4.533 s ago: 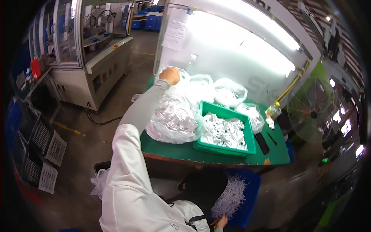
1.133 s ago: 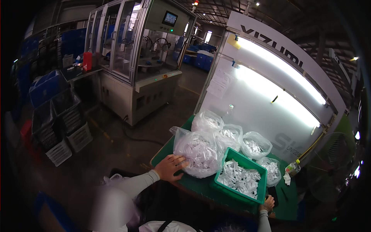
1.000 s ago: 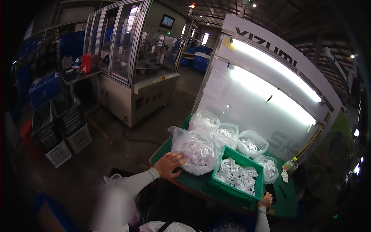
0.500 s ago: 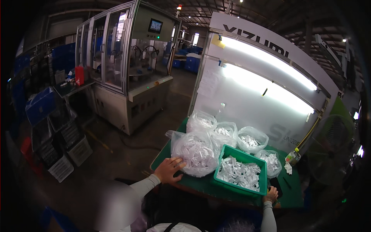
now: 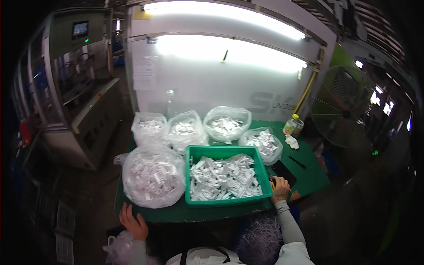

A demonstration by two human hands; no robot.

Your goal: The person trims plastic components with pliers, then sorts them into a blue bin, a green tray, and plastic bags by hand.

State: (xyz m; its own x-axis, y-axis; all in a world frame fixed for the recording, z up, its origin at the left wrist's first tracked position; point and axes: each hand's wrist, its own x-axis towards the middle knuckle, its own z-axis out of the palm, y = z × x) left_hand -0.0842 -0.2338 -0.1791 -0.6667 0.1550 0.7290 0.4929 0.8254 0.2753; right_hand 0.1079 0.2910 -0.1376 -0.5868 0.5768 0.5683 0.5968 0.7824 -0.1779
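Observation:
My left hand (image 5: 134, 222) is open with its fingers spread, at the front left edge of the table, just below a large clear plastic bag (image 5: 153, 176) full of small white plastic parts. To the right of that bag stands a green tray (image 5: 229, 203), heaped with white plastic parts (image 5: 225, 176). My right hand (image 5: 281, 189) rests beside the tray's right front corner, its fingers closed around a small tool with yellow and black handles (image 5: 272, 183). Most of that tool is hidden by the hand. A dark phone (image 5: 284, 172) lies just beyond the right hand.
Several open bags of white parts, such as one at the back (image 5: 227, 126) and one on the right (image 5: 263, 145), surround the tray. A black pen-like item (image 5: 297, 162), crumpled tissue (image 5: 291, 141) and a yellow-capped bottle (image 5: 290, 125) lie or stand at right. A large fan (image 5: 346, 112) stands beyond.
The view has swung to the right and now faces the table. My left hand has come off the large bag and moved down to the table edge. My right hand stays by the tray.

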